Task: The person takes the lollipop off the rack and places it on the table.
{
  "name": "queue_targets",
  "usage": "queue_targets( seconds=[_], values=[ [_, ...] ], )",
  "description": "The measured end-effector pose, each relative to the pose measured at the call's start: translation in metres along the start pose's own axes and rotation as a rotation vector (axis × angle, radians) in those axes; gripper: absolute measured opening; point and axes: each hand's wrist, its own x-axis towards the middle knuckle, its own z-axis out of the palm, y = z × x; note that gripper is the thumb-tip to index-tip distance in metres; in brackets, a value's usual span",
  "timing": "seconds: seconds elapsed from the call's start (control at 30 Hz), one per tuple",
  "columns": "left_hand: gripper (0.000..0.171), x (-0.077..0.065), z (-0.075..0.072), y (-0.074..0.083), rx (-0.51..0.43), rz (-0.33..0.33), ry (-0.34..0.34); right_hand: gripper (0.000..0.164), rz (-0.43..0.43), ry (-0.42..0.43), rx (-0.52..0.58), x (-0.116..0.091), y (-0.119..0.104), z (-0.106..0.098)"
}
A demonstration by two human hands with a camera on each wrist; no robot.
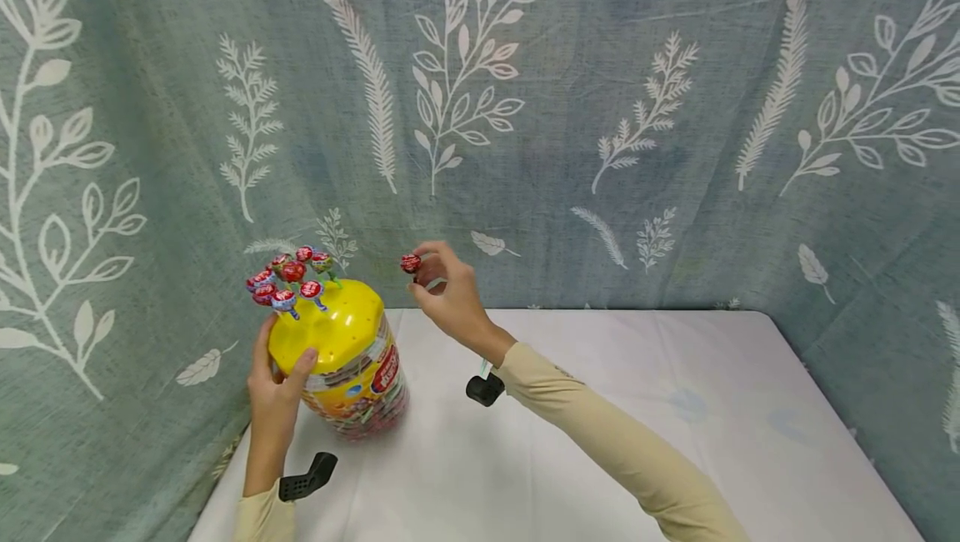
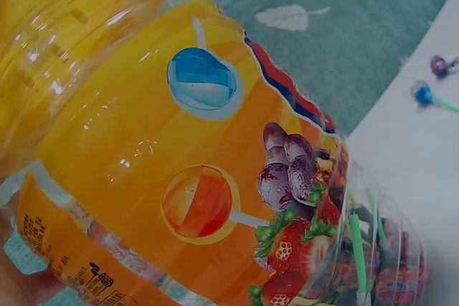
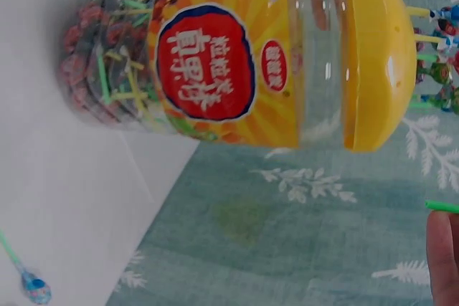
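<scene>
A large clear candy jar (image 1: 378, 383) with a yellow lid (image 1: 352, 321) is on the left part of the table. My left hand (image 1: 277, 396) grips it near the top, thumb over the lid's edge and fingers round the far side. Several wrapped lollipops (image 1: 292, 272) stick up out of the lid, heads upward. To the right of the lid, my right hand (image 1: 453, 296) pinches a single red-wrapped lollipop (image 1: 410, 263) in the air. Its green stick (image 3: 442, 206) shows at the fingertips in the right wrist view. More lollipops (image 3: 107, 69) fill the jar's lower part.
The jar stands on a white-covered table (image 1: 600, 409) with a patterned grey-green curtain (image 1: 555, 125) behind and at both sides. Loose lollipops lie on the white surface in the wrist views, including a blue one (image 2: 422, 92) and a purple one (image 2: 439, 67).
</scene>
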Motion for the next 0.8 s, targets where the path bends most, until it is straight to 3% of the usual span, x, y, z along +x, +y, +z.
queue_targets(
  seconds=[0.8],
  values=[
    [0.07,0.0,0.001,0.001,-0.027,-0.015,-0.006,0.038,0.131,-0.012,-0.016,-0.026,0.02,-0.041]
  ],
)
